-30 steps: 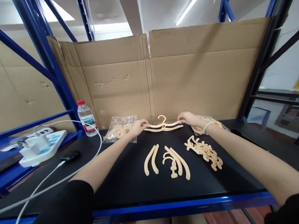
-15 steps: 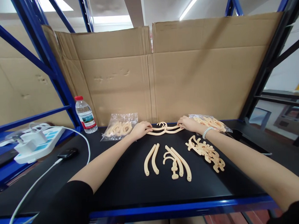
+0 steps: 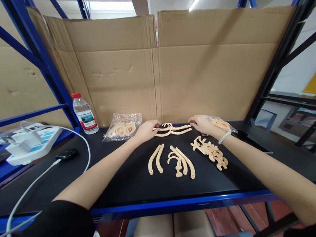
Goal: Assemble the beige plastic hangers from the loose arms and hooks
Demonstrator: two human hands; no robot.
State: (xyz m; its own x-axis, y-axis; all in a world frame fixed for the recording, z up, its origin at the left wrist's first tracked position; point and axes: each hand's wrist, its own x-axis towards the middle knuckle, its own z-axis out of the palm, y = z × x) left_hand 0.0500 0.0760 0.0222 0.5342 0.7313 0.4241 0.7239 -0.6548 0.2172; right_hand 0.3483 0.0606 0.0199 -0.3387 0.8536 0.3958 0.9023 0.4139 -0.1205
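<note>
Near the cardboard at the back lies a beige hanger-shaped assembly point(image 3: 174, 130) with a curled hook in its middle. My left hand point(image 3: 148, 130) has its fingers closed at the assembly's left end. Just off the right end is my right hand point(image 3: 201, 124), its fingers bent and apart, with nothing seen in them. Two curved beige strips point(image 3: 159, 159) lie in front. Beside them is a group of more curved strips point(image 3: 188, 162) with a hook piece point(image 3: 178, 168). A pile of small beige pieces point(image 3: 210, 152) sits to the right.
Clear bags of beige parts lie at the back left point(image 3: 123, 127) and back right point(image 3: 218, 123). A water bottle point(image 3: 86, 116), a power strip point(image 3: 41, 144) and a black device with a cable point(image 3: 67, 154) are at left; a dark tablet-like object point(image 3: 250, 141) lies right.
The view has tilted down. My right hand has come off the assembly's right end, which now shows whole. My left hand remains at the left end.
</note>
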